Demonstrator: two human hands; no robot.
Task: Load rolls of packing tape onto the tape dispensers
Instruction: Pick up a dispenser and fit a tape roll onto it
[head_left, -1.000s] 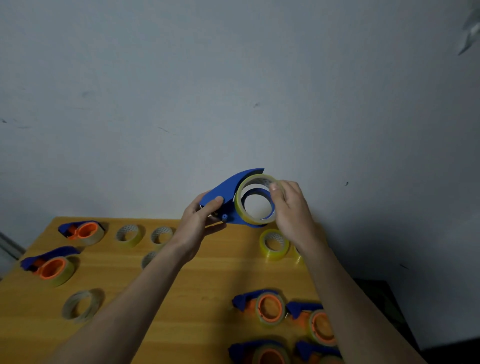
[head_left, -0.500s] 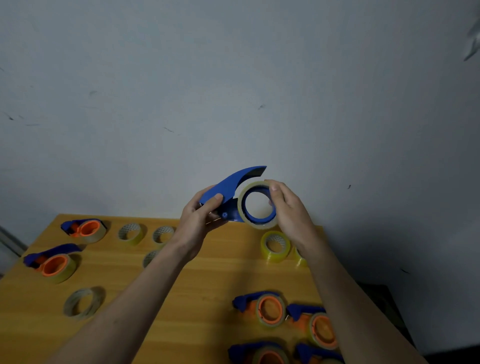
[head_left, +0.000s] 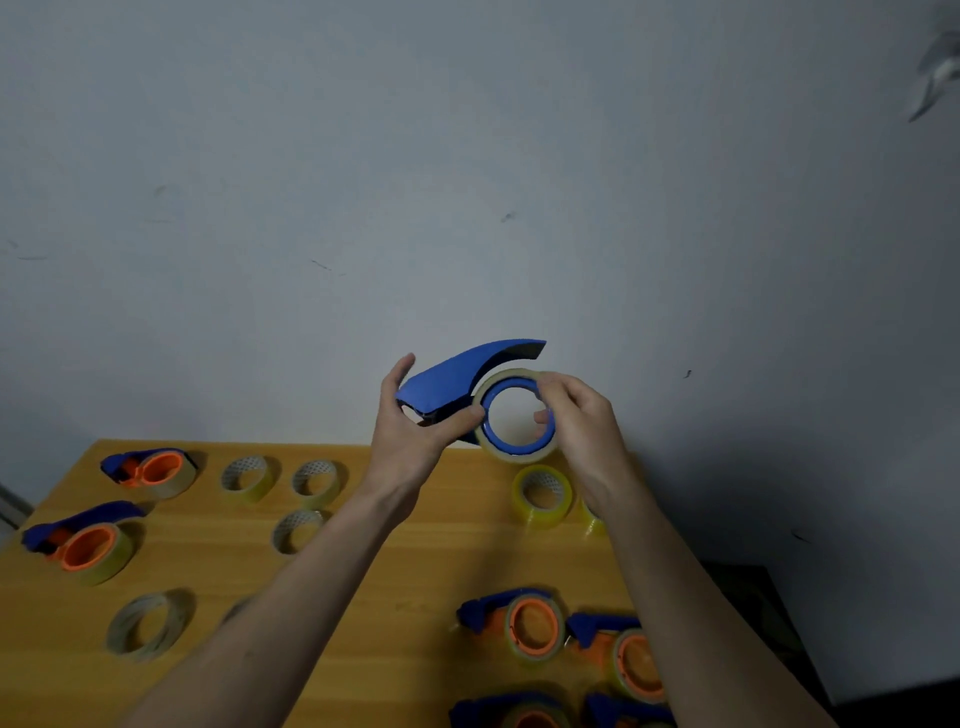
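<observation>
Above the far edge of the yellow wooden desk (head_left: 363, 597), both hands hold a blue plastic tape dispenser (head_left: 457, 382) in the air, in front of the grey wall (head_left: 467, 156). The left hand (head_left: 415, 431) grips the dispenser's handle end, thumb curled along its underside. The right hand (head_left: 582, 421) pinches the clear roll of packing tape (head_left: 511, 452) that sits around the dispenser's blue hub, with one fingertip showing through the hub's hole.

The forearms cross the middle of the desk and hide part of what lies under them. Near the far left corner lies a blue dispenser with an orange hub (head_left: 150, 470), loaded with tape; a second loaded one (head_left: 85, 545) lies at the left edge. Four more blue-and-orange loaded dispensers sit by the near right corner: two in full view (head_left: 519, 626) (head_left: 623, 660) and two cut by the bottom edge of the view (head_left: 514, 714) (head_left: 623, 714).

Loose rolls number at least six: three pale ones (head_left: 247, 478) (head_left: 316, 483) (head_left: 296, 530) left of the left forearm, a greyish one (head_left: 148, 626) near the left edge, a yellow one (head_left: 543, 493) near the far right corner, and a sliver of another yellow one (head_left: 592, 519) beside the right wrist. No writing or brand can be read on anything.
</observation>
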